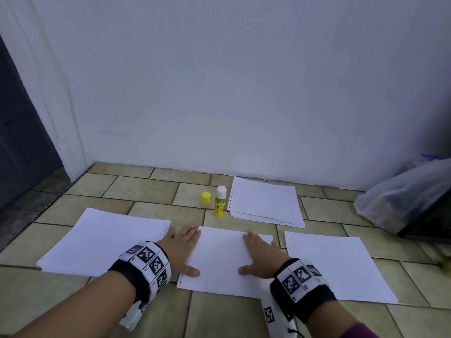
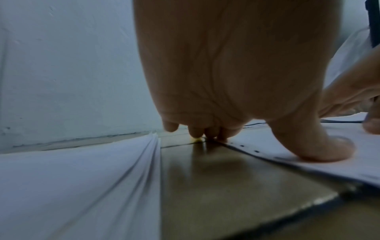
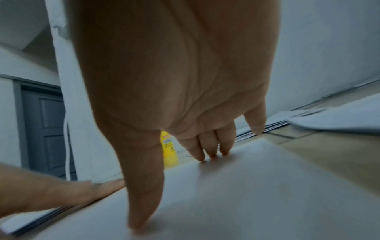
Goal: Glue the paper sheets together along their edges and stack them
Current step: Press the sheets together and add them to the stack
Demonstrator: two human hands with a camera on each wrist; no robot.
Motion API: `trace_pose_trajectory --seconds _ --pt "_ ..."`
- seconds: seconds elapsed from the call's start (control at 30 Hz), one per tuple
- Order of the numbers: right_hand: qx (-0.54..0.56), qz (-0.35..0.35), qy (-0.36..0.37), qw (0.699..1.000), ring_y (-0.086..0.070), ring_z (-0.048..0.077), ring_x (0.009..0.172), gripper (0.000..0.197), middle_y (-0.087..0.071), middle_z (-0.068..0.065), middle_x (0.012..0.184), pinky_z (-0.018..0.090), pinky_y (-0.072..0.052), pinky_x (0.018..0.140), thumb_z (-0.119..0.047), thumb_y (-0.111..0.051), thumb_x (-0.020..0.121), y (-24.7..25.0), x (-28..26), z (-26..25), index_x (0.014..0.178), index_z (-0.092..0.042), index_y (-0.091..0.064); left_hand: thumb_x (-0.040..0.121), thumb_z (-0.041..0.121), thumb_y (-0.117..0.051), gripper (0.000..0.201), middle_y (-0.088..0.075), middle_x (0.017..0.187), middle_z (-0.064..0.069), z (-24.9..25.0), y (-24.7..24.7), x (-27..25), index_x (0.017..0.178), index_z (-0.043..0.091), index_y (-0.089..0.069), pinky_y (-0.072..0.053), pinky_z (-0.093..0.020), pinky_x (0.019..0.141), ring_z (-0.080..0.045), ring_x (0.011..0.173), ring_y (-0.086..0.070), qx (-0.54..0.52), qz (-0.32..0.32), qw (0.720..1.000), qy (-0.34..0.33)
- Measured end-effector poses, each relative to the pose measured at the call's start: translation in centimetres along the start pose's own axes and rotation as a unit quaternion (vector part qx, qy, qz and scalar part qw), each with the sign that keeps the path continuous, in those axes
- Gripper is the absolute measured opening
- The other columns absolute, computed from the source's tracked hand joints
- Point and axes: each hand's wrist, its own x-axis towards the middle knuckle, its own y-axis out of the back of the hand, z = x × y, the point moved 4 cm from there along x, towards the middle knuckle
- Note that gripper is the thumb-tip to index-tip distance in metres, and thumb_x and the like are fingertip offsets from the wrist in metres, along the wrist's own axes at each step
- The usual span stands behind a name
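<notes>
Head view: four lots of white paper lie on the tiled floor [image 1: 146, 189]. The middle sheet [image 1: 219, 259] lies flat nearest the person, with punched holes along its left edge. The left hand [image 1: 181, 250] rests palm-down at that left edge; fingers straight and spread, thumb [image 2: 320, 146] pressing the sheet just inside the holes. The right hand [image 1: 260, 259] lies flat on the right half of the same sheet; fingers straight, tips [image 3: 211, 151] touching the paper near its far edge. Neither grip is curled round anything.

A left stack [image 1: 105, 240] lies just beside the middle sheet, apart from it. A right sheet [image 1: 334, 267] lies just beside it on the other side. A far stack [image 1: 264, 201] lies near the wall [image 1: 244, 81].

A glue stick [image 1: 220, 202] stands upright, uncapped, between the far stack and its yellow cap [image 1: 206, 198], which sits on the floor just left of it. A plastic bag [image 1: 405, 196] lies at the far right.
</notes>
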Motion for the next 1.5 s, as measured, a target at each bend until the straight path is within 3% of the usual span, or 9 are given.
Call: trace_pose_trajectory --seconds 0.17,0.37,0.53,0.67,0.8,1.03,1.2,1.37,1.5 --pt "0.073 0.019 -0.068 0.995 0.000 0.017 0.148 0.127 0.009 0.003 0.160 0.047 -0.003 0.117 -0.056 -0.072 0.072 -0.3 -1.4 3.5 0.150 -0.009 0.015 0.092 0.055 -0.048 0.102 0.029 0.155 -0.008 -0.2 -0.5 0.3 0.148 0.006 0.022 0.000 -0.037 0.119 -0.017 0.146 0.020 -0.045 -0.006 0.999 -0.008" --pt "0.106 0.068 -0.058 0.990 -0.016 0.018 0.146 0.135 -0.013 0.004 0.159 0.046 0.002 0.117 -0.052 -0.081 0.063 0.1 -1.9 3.6 0.151 -0.013 0.014 0.093 0.055 -0.048 0.104 0.034 0.152 -0.011 0.0 -0.3 0.2 0.146 0.004 0.025 0.002 -0.036 0.119 -0.019 0.146 0.020 -0.061 -0.024 0.998 0.000" --pt "0.234 0.144 -0.019 0.961 -0.035 0.021 0.134 0.130 -0.026 0.002 0.150 0.033 -0.031 0.110 -0.033 -0.089 0.058 1.1 -2.2 3.9 0.152 -0.023 0.001 0.093 0.054 -0.048 0.103 0.033 0.153 -0.011 0.0 -0.3 0.2 0.146 0.004 0.024 0.002 -0.036 0.119 -0.019 0.145 0.022 -0.061 -0.023 0.998 0.000" --pt "0.311 0.223 -0.017 0.924 -0.056 0.023 0.102 0.094 -0.030 0.002 0.136 0.030 -0.050 0.091 -0.025 -0.088 0.061 1.9 -3.5 4.9 0.134 -0.036 -0.030 0.093 0.054 -0.048 0.103 0.034 0.153 -0.010 -0.1 -0.5 0.3 0.146 0.004 0.025 0.002 -0.036 0.119 -0.020 0.145 0.023 -0.062 -0.021 0.998 0.000" --pt "0.299 0.105 0.011 0.948 -0.054 0.015 0.105 0.041 -0.051 -0.006 0.122 0.030 -0.048 0.096 -0.025 -0.083 0.068 0.0 -4.0 4.6 0.099 -0.041 -0.061 0.092 0.055 -0.049 0.105 0.034 0.153 -0.011 -0.3 -0.6 0.5 0.146 0.004 0.025 0.002 -0.037 0.119 -0.020 0.144 0.024 -0.067 -0.016 0.998 0.000" --pt "0.387 0.085 0.021 0.918 -0.064 0.013 0.072 0.031 -0.063 -0.002 0.108 0.019 -0.052 0.059 -0.001 -0.068 0.082 0.3 -5.2 5.3 0.109 -0.017 -0.070 0.066 0.085 -0.030 0.126 0.035 0.151 -0.005 -0.4 -0.6 0.7 0.147 0.004 0.022 0.001 -0.038 0.118 -0.019 0.145 0.023 -0.054 -0.027 0.998 -0.002" --pt "0.428 0.116 0.017 0.896 -0.053 0.005 0.048 0.034 -0.067 -0.005 0.086 0.018 -0.047 0.055 0.008 -0.061 0.084 2.6 -7.9 7.7 0.104 -0.017 -0.071 0.091 0.061 -0.042 0.101 0.028 0.156 -0.009 -0.5 -0.6 0.6 0.148 0.007 0.021 0.000 -0.037 0.118 -0.019 0.145 0.022 -0.055 -0.010 0.998 -0.005" --pt "0.517 0.190 0.086 0.831 -0.045 0.008 0.046 0.036 -0.065 -0.002 0.067 0.013 -0.044 0.051 0.008 -0.063 0.081 6.7 -11.3 10.0 0.111 -0.010 -0.068 0.094 0.048 -0.052 0.098 0.020 0.158 -0.012 0.0 -0.1 0.4 0.150 0.004 0.016 -0.007 -0.039 0.120 -0.020 0.147 0.014 -0.040 0.008 0.999 0.003" --pt "0.600 0.265 0.123 0.745 -0.056 0.003 0.054 0.059 -0.072 -0.002 0.081 0.012 -0.048 0.051 -0.037 -0.090 0.048 10.7 -11.2 11.6 0.103 -0.022 -0.075 0.092 0.046 -0.056 0.101 0.016 0.158 -0.017 0.5 0.5 0.6 0.149 0.000 0.012 -0.010 -0.034 0.120 -0.024 0.148 0.011 -0.020 0.008 1.000 0.016"
